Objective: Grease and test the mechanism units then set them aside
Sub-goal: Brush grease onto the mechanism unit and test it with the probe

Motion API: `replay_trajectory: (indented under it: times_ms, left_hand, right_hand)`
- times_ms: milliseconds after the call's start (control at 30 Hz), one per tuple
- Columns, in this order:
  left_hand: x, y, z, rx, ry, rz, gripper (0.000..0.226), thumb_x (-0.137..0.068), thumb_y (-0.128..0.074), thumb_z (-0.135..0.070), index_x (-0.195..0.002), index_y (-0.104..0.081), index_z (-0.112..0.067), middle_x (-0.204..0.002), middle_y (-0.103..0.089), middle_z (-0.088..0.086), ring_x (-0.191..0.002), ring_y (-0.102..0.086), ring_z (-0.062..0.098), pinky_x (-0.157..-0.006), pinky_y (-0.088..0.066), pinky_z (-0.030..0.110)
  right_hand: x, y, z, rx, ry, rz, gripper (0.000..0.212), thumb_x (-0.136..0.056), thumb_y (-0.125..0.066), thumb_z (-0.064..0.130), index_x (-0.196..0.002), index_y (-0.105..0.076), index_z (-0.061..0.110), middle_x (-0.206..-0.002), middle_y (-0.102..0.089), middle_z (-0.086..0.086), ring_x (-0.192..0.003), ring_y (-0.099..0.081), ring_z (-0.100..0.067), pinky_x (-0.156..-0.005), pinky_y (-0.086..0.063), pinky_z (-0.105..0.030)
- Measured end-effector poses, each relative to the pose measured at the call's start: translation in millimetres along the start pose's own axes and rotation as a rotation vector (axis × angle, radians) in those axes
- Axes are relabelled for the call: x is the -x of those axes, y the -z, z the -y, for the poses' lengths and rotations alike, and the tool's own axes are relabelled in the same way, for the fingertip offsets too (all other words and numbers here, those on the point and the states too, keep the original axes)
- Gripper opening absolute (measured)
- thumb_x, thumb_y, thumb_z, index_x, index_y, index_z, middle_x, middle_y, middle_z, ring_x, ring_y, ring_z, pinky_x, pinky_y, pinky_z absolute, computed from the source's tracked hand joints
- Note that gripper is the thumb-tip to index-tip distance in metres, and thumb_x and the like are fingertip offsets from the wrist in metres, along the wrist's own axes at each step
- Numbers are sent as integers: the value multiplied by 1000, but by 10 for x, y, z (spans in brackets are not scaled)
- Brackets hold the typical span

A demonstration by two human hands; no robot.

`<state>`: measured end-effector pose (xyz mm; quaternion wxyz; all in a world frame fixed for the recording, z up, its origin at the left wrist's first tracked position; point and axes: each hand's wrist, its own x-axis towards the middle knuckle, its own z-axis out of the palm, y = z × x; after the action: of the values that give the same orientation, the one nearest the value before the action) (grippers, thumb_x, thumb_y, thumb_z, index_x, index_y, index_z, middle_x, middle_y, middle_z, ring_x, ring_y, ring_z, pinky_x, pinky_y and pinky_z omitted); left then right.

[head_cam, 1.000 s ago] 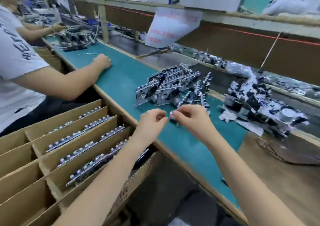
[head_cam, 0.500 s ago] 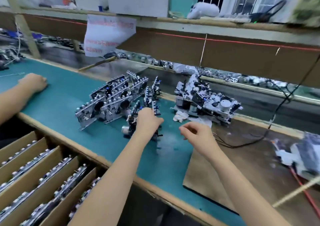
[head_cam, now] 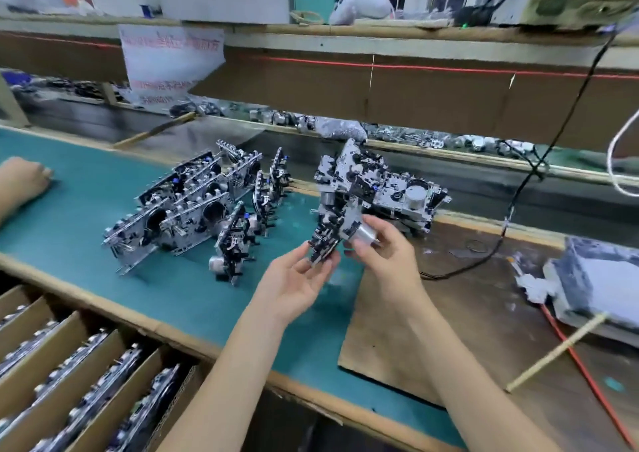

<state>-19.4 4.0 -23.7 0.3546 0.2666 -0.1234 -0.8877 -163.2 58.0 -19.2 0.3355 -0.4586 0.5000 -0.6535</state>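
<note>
Held mechanism unit: in the air above the right end of the green table, tilted, between both hands and in front of the far pile.
Left hand: palm up, its grip pinching the unit's lower edge between thumb and fingertips.
Right hand: grip clenched round the silver motor on the unit's right side.
Leaning units: a packed row on the table, left of the hands, resting against each other.
Upright units: a few standing on edge just right of that row.
Far pile: more units heaped at the table's far edge.
Brown board: flat on the table's right part, under the right forearm.
Divided carton: near left, below the table edge, units standing in its slots.
Black cable: runs from the upper right down onto the board.
Wooden stick: lying on the near right.
Another person's hand: resting on the table at far left.
</note>
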Motion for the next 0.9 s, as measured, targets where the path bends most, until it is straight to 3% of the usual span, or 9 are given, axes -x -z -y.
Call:
replay_trajectory:
  times_ms: [100,167,300,400,500,567,633,767,900]
  left_hand:
    - [-84,71,138,-282,4,26,42,-91,-51,-38,-91,-59,4,-102,-65,27,-90,-67,34,-75,-55,41]
    - [-155,145,166,-247,-70,21,46,-95,-40,-44,-99,-53,0,-103,-61,18,-91,-62,26,-82,-52,39]
    - [-177,181,184,-249,-88,137,32,-81,-53,-26,-93,-71,-3,-99,-71,12,-83,-69,21,-73,-57,32]
    - [-203,223,234,-193,-65,114,25,-75,-56,-17,-79,-78,-4,-91,-74,11,-78,-72,21,-65,-59,30]
    - [-231,282,238,-121,-96,70,29,-84,-51,-14,-79,-77,-3,-88,-74,12,-76,-72,22,-62,-60,32]
    - [-246,311,236,-160,-119,38,25,-81,-53,-16,-90,-72,-2,-90,-73,12,-76,-71,22,-57,-59,30]
    - [-255,322,250,-200,-130,27,29,-74,-57,-19,-95,-69,-3,-94,-72,12,-81,-70,23,-57,-58,29]
    - [-272,337,248,-249,-156,30,25,-73,-57,-21,-77,-78,-8,-90,-74,9,-75,-72,18,-54,-56,26]
    - [-264,344,235,-240,-180,40,29,-81,-53,-22,-72,-79,-11,-86,-75,5,-71,-72,15,-51,-54,23]
  right_hand:
    - [-16,125,165,-174,-9,-59,26,-82,-57,-5,-96,-61,17,-76,-69,4,-66,-65,-6,-59,-53,-19]
    - [-34,218,265,-333,-117,-53,18,-80,-54,-3,-90,-60,11,-63,-68,2,-54,-63,-7,-50,-49,-16]
    - [-8,307,263,-548,-319,-1,7,-84,-49,5,-84,-55,3,-51,-61,2,-38,-53,-1,-40,-43,-11]
    - [8,331,221,-513,-348,157,9,-77,-56,13,-80,-58,5,-58,-62,4,-45,-56,-1,-46,-48,-13]
    - [-68,372,181,-26,-314,175,31,-94,-48,21,-69,-67,19,-64,-65,8,-61,-62,-4,-57,-50,-14]
    - [-173,452,66,653,-173,3,36,-98,-41,18,-74,-66,8,-69,-65,0,-67,-59,-13,-62,-43,-22]
    - [-262,511,-77,1025,-128,-53,29,-96,-41,14,-83,-60,-4,-85,-61,-18,-75,-53,-25,-69,-39,-31]
    - [-297,487,-262,1346,-190,17,33,-94,-49,26,-114,-51,0,-119,-40,-17,-109,-43,-32,-92,-39,-38]
    - [-304,559,-288,1470,-274,67,32,-95,-49,26,-111,-55,-1,-120,-44,-17,-109,-47,-33,-89,-41,-39]
